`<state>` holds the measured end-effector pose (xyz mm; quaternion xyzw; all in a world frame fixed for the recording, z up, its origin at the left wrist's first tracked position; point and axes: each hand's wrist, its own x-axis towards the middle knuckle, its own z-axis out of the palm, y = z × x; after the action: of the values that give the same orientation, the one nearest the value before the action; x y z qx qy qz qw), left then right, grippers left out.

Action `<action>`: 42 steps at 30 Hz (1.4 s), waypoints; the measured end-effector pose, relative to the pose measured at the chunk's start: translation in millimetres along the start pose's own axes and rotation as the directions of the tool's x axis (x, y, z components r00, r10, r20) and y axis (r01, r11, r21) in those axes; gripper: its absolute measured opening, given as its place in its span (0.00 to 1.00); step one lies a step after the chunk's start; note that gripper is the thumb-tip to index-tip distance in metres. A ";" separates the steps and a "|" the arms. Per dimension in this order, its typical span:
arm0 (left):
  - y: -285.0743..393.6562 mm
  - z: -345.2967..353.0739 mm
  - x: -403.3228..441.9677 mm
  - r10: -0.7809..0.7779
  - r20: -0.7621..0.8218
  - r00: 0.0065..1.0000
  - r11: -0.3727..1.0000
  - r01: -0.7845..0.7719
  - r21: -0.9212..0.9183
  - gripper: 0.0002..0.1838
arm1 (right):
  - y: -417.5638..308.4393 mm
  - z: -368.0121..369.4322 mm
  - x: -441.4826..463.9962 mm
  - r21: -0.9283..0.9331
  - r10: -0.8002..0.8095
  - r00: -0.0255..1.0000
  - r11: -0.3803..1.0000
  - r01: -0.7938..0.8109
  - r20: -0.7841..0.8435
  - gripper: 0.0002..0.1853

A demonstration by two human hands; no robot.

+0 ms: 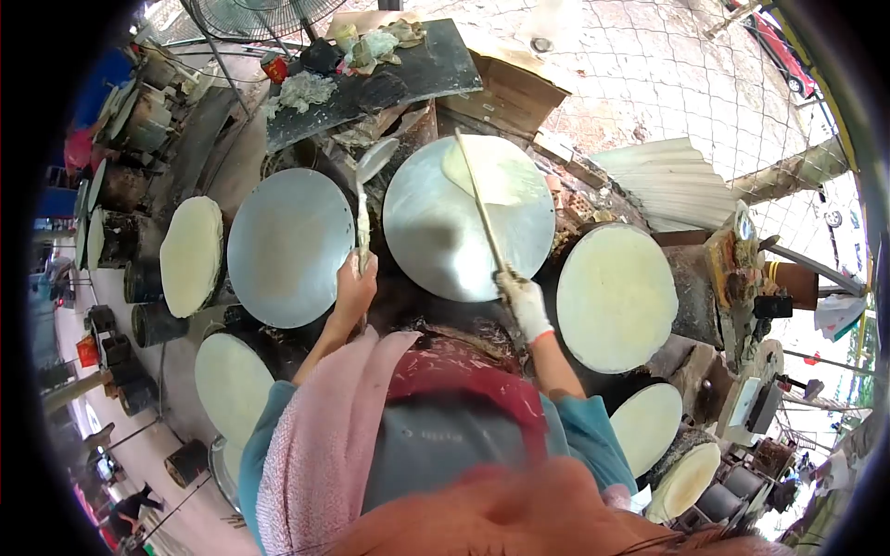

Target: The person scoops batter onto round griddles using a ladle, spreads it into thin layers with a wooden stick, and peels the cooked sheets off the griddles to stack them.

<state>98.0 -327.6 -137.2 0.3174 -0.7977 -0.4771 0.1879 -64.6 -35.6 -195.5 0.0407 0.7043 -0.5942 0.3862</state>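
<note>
My left hand [357, 284] is bare and closed round the handle of a ladle [376, 160], whose bowl is up between two metal plates. My right hand [524, 301], in a white glove, grips a thin wooden stick [480, 206]. The stick slants over the right metal plate [422, 218], and its upper part crosses a pale yellow-green sheet [510, 171] at that plate's upper right. The left metal plate [292, 246] is grey with a brownish middle and bears no sheet.
A round plate covered in pale batter [617, 296] is at the right, another [192, 257] at the left. More pale rounds [234, 385] lie lower on both sides. Beyond are a dark board [426, 69], a cardboard box [514, 93], a fan [264, 11] and wire fencing.
</note>
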 end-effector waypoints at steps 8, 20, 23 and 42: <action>-2.0 9.1 -14.4 0.031 -0.142 0.989 0.999 -0.025 0.045 0.08 | -29.8 -19.6 4.6 0.065 0.146 0.983 0.986 -0.154 0.114 0.13; 3.6 25.4 -34.2 -0.400 -0.100 0.911 0.880 0.351 -0.320 0.07 | -55.1 -44.6 30.9 -0.147 0.180 0.967 0.977 -0.154 0.181 0.12; 18.2 26.1 -39.2 -0.480 -0.054 0.875 0.821 0.427 -0.379 0.05 | -47.3 -35.9 30.9 -0.156 -0.031 0.975 0.986 0.067 0.221 0.12; 40.5 26.2 -54.4 -0.558 -0.090 0.825 0.794 0.500 -0.346 0.09 | -91.1 -107.0 115.2 -0.387 0.218 0.927 0.918 -0.089 0.305 0.14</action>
<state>108.6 -259.6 -113.7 0.5384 -0.5708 -0.5968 0.1676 -245.2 -15.5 -190.9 -0.0798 0.7193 -0.4177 0.5493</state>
